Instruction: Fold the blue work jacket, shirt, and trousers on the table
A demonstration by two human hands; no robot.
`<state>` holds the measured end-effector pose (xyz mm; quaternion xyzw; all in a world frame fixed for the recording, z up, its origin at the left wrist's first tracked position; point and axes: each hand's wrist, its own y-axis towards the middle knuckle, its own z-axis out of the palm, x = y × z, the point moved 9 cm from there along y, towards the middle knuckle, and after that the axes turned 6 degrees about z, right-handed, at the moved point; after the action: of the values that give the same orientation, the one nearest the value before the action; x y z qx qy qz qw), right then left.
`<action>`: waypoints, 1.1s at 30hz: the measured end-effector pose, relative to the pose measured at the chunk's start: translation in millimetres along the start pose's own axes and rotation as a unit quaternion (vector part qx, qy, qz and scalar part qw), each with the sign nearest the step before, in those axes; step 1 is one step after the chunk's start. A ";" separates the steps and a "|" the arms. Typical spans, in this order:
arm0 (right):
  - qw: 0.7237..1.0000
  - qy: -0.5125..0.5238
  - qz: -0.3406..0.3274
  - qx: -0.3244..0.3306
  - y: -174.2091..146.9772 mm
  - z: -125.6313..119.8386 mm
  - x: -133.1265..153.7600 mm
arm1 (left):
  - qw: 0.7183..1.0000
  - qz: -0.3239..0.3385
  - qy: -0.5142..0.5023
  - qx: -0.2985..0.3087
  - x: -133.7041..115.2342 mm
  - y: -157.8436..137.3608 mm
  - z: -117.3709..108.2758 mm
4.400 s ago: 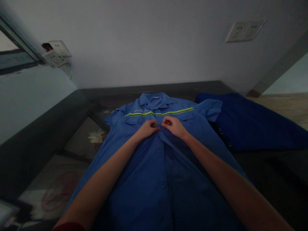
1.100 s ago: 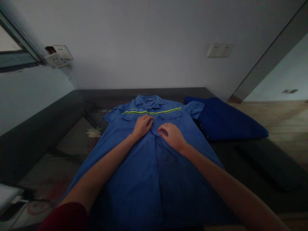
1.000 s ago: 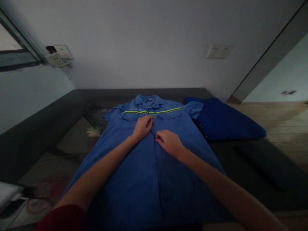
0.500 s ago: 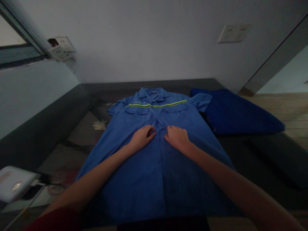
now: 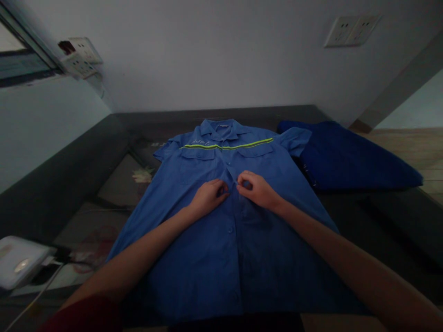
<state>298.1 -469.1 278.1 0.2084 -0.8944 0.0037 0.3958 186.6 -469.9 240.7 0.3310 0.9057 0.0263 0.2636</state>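
Two bare hands are meeting over the middle of a blue short-sleeved work shirt, which is lying face up on the dark table, its collar pointing to twelve o'clock. Your right hand is curling thumb and forefinger into a ring and seems to be pinching the front placket; your left hand is bending its fingers beside the same strip from nine o'clock, though whether it is gripping cloth cannot be told. A crease is rising at twelve o'clock of your fingertips, and a button is showing at six. You are probably working best when you are pinching lightly and lining up both placket edges without dragging the body of the shirt. At two o'clock the sleeve is lying against a deep-blue cloth, so sideways tugging could be shifting both.
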 end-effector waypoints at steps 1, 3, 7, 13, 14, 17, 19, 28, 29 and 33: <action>0.999 0.034 0.009 -0.003 -0.8 3.6 -4.5 | 1.000 0.000 0.017 0.006 -2.2 0.8 0.1; 0.996 0.085 0.039 0.000 -2.6 12.3 -16.9 | 0.999 0.005 0.046 0.015 -6.3 1.8 0.9; 0.985 0.148 0.084 -0.003 -6.6 19.2 -36.6 | 0.998 0.010 0.055 0.006 -8.6 1.6 2.9; 0.981 0.164 0.097 -0.019 -9.9 15.9 -41.8 | 0.996 0.022 0.085 0.024 -11.8 2.8 4.8; 0.982 0.161 0.101 -0.020 -10.2 15.8 -42.3 | 0.996 0.025 0.085 0.024 -12.7 3.1 3.8; 0.982 0.154 0.107 -0.023 -10.5 15.4 -43.2 | 0.997 0.028 0.065 0.014 -13.4 2.9 -0.5; 0.982 0.155 0.105 -0.026 -10.5 14.6 -43.0 | 0.998 0.025 0.049 0.004 -12.5 2.2 -2.7; 0.978 0.181 0.093 -0.049 -11.9 9.2 -42.6 | 0.999 0.026 0.021 0.004 -12.5 2.2 0.0; 0.978 0.179 0.093 -0.044 -12.3 10.8 -41.3 | 0.999 0.032 0.022 0.010 -13.4 2.4 1.2; 0.983 0.151 0.097 -0.049 -14.6 14.2 -36.6 | 0.998 0.046 0.031 0.026 -16.0 2.8 4.1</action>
<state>315.5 -471.4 240.1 0.0979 -0.8394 0.0297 0.5338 200.5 -478.0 245.2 0.3777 0.8977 0.0253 0.2254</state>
